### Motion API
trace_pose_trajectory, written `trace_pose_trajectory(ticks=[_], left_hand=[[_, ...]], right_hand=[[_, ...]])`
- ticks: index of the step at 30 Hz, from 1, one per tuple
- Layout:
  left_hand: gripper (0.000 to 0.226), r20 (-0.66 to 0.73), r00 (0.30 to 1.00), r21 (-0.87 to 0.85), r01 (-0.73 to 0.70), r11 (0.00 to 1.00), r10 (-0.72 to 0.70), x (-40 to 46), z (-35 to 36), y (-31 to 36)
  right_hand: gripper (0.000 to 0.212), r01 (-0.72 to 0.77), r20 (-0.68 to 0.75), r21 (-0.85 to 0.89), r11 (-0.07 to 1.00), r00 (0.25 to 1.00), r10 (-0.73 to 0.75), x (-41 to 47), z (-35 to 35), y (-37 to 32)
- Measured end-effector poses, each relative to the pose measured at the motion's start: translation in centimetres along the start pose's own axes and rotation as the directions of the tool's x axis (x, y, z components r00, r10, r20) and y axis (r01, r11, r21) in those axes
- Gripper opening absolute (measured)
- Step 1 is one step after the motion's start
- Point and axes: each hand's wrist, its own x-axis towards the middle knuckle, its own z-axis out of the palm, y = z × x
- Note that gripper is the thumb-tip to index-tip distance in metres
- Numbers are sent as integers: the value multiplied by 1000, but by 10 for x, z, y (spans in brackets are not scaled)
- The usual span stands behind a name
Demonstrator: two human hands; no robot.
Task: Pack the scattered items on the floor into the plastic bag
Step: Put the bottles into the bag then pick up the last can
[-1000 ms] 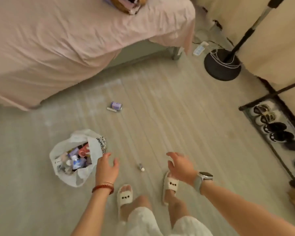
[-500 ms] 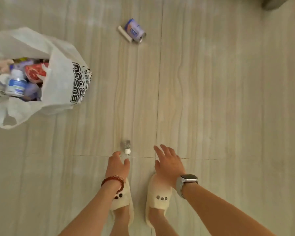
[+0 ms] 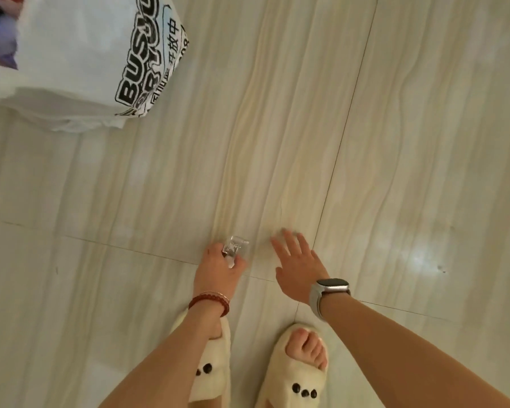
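Left hand [image 3: 218,267] low at the floor [image 3: 395,142], fingers curled, pinching a small clear bottle [image 3: 233,248] with a white cap. Right hand [image 3: 299,270] just beside it, fingers straight and spread, holding nothing. White plastic bag [image 3: 80,66] lies on the floor well apart, upper left, printed side up.

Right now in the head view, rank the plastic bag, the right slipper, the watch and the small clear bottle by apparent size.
1. plastic bag, cut off by the frame
2. right slipper
3. watch
4. small clear bottle, pinched by the left hand; close to the watch, so unsure
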Motion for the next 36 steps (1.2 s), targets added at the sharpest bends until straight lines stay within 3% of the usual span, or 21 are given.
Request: trace_pose_trajectory(ticks=[2, 7, 13, 17, 22, 27, 32, 36], left_hand=[[17, -6, 999, -99, 49, 994, -50, -18, -29, 10], [24, -77, 995, -252, 49, 966, -71, -71, -139, 55], [18, -279, 954, -353, 8, 936, -113, -101, -303, 108], [20, -350, 926, -402, -12, 916, -141, -92, -375, 138], [24, -272, 918, -448, 145, 882, -288, -37, -395, 163], [37, -185, 860, -517, 326, 791, -476, 42, -372, 155], [18, -171, 778, -659, 365, 657, -604, 103, -355, 148], [8, -178, 815, -516, 400, 758, -551, 122, -355, 148]], right_hand=[[55, -18, 29, 61, 998, 999, 16, -22, -31, -11], [47, 43, -52, 128, 991, 998, -37, -97, -118, -62], [46, 166, -103, 143, 976, 983, -153, -170, -239, -140], [44, 185, -160, 208, 961, 975, -153, -178, -302, -185], [43, 218, -173, 221, 950, 968, -182, -135, -346, -214], [43, 241, -74, 178, 954, 970, -231, -54, -366, -216], [46, 297, -29, -14, 955, 954, -297, 12, -374, -204], [48, 291, -55, -75, 954, 954, -295, 34, -388, -200]])
